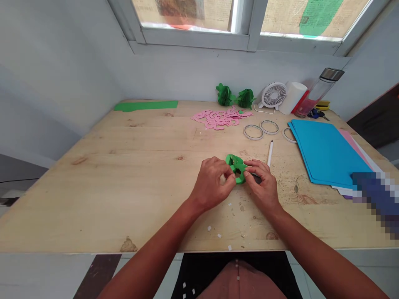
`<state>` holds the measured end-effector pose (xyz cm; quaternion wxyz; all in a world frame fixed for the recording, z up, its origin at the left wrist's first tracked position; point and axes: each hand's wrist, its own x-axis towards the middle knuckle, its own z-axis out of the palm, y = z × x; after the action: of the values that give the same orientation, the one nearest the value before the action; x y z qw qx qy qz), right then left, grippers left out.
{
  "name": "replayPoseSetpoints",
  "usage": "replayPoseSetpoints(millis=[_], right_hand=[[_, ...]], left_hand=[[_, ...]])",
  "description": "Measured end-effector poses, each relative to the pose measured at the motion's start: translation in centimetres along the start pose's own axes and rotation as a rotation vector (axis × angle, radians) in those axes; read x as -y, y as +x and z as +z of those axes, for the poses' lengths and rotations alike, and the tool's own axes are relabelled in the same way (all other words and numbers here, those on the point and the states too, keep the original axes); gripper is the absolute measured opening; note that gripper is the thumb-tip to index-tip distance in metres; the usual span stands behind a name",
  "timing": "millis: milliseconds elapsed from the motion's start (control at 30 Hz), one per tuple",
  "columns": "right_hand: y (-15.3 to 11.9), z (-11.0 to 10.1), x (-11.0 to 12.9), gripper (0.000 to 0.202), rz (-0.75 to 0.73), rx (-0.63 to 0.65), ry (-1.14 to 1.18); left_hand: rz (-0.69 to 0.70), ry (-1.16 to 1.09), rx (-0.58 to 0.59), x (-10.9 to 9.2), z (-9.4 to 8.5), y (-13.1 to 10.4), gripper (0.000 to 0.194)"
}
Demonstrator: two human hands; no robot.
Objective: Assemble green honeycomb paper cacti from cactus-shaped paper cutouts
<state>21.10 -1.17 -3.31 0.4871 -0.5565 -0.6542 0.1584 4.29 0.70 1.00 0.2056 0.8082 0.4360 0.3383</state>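
Observation:
A small green paper cut-out [234, 159], folded in layers with a hole in it, is between my two hands over the wooden table. My left hand [212, 181] pinches its left edge with thumb and forefinger. At its right side, my right hand [264, 185] grips it between thumb and fingers. Part of a dark object [257, 178] shows beneath my right hand; its kind is hidden. A white pen [270, 153] lies just beyond my right fingers. Small white paper bits [219, 235] are scattered on the table near me.
Pink paper cut-outs [218, 119] lie in a heap behind my hands. Two green paper figures [224, 95], a small fan [274, 95] and a bottle [319, 93] stand by the wall. Tape rolls [253, 138] and blue sheets [327, 153] are at right, a green strip [149, 106] far left.

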Motion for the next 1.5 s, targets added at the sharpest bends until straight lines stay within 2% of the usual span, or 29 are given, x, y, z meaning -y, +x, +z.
replayPoseSetpoints(millis=[100, 167, 267, 333, 400, 467, 567, 633, 733, 800, 867, 933, 1033, 1100, 1200, 1267, 1367, 1500], right_hand=[[0.1, -0.1, -0.1, 0.008, 0.030, -0.005, 0.015], [0.2, -0.2, -0.1, 0.008, 0.043, 0.001, 0.015], [0.2, -0.2, -0.1, 0.010, 0.058, 0.024, -0.007], [0.2, -0.2, 0.0, 0.013, 0.066, 0.030, -0.033], [0.2, -0.3, 0.0, 0.014, 0.072, 0.028, -0.044], [0.3, -0.3, 0.0, 0.014, 0.078, 0.034, -0.013], [0.3, -0.5, 0.1, 0.014, 0.176, 0.026, 0.074], [0.3, -0.6, 0.2, 0.014, 0.315, 0.014, 0.157], [0.2, -0.8, 0.4, 0.015, 0.459, 0.035, 0.322], [0.2, -0.8, 0.6, 0.014, 0.464, 0.051, 0.407], [0.2, -0.9, 0.8, 0.013, 0.446, 0.046, 0.457], [0.3, -0.9, 0.9, 0.012, 0.443, 0.036, 0.492], [0.5, -1.1, 1.1, 0.012, 0.431, 0.052, 0.487], [0.5, -1.2, 1.2, 0.012, 0.408, 0.110, 0.442], [0.6, -1.2, 1.0, 0.013, 0.413, 0.198, 0.385], [0.5, -1.1, 0.9, 0.014, 0.407, 0.202, 0.344], [0.5, -1.0, 0.9, 0.015, 0.400, 0.137, 0.302], [0.6, -1.0, 0.9, 0.017, 0.486, 0.037, 0.394]], left_hand=[[0.006, -0.102, 0.129, 0.3, -1.0, -0.4, 0.021], [-0.008, -0.096, 0.123, 1.0, -0.9, -0.4, 0.011], [0.019, 0.086, 0.078, 2.4, -0.1, -0.2, 0.034], [0.078, 0.211, 0.094, 3.2, 0.5, 0.0, 0.043], [0.144, 0.261, 0.125, 3.6, 0.8, 0.1, 0.039], [0.192, 0.258, 0.122, 3.7, 0.8, 0.2, 0.025], [0.215, 0.132, 0.099, 3.4, 0.3, 0.1, 0.016], [0.175, -0.026, 0.094, 3.3, -0.2, 0.1, 0.017], [-0.020, -0.178, 0.031, 3.5, -0.5, 0.3, 0.024], [-0.172, -0.264, 0.033, 3.8, -0.3, 0.4, 0.028], [-0.283, -0.430, 0.099, 4.0, 0.1, 0.5, 0.035], [-0.352, -0.633, 0.138, 3.8, 0.4, 0.5, 0.034], [-0.422, -0.838, 0.090, 3.2, 0.4, 0.5, 0.022], [-0.447, -0.916, 0.082, 2.8, 0.2, 0.5, 0.020], [-0.444, -0.950, 0.104, 2.4, 0.1, 0.4, 0.020], [-0.430, -0.888, 0.093, 2.3, 0.1, 0.4, 0.018], [-0.408, -0.692, 0.092, 2.2, -0.1, 0.1, 0.018], [-0.389, -0.603, 0.244, 2.1, -0.2, -0.5, 0.034]])
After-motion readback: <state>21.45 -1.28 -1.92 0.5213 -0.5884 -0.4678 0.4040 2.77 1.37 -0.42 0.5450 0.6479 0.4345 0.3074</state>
